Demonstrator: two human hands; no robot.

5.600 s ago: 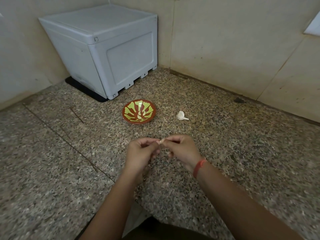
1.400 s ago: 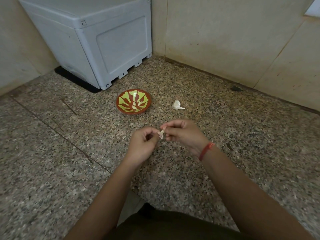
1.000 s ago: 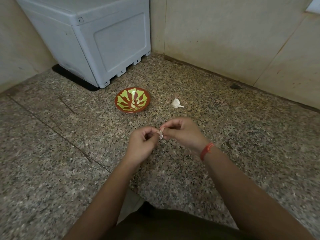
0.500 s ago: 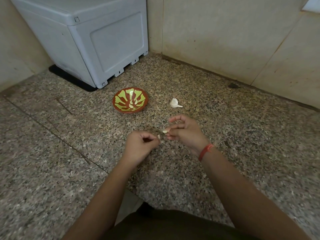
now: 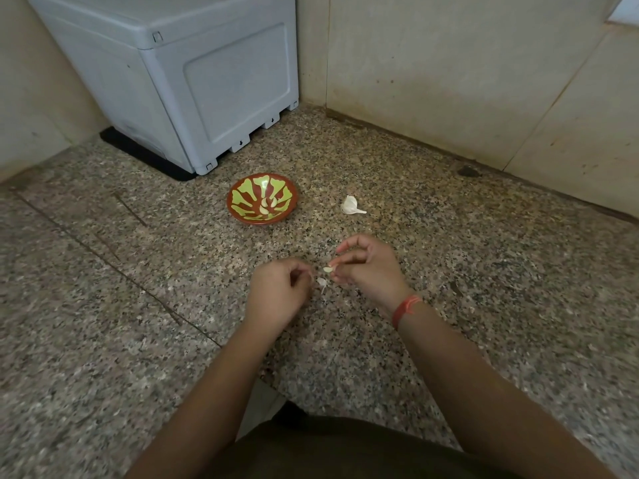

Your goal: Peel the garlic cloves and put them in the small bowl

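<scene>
Drawn apart since a moment ago, our right grip (image 5: 366, 267) pinches a small pale peeled garlic clove (image 5: 327, 270), our left grip (image 5: 280, 288) pinches its white papery skin (image 5: 321, 282).

The light is soft, even and rather dim, with no hard-edged shadows. The only bright spot is a blown-out patch (image 5: 626, 8) in the top right corner. The forearms (image 5: 207, 392) cast a faint, diffuse shade on the granite (image 5: 103, 340) and look dark themselves. The glaze of the bowl (image 5: 232, 210) carries a small pale sheen near its middle. The centre is sharp, but the granite's speckle smears toward the lower corners. Wide-angle bending curves the wall joints (image 5: 553, 98) and the edges of the box (image 5: 214, 81) near the frame's rim.
</scene>
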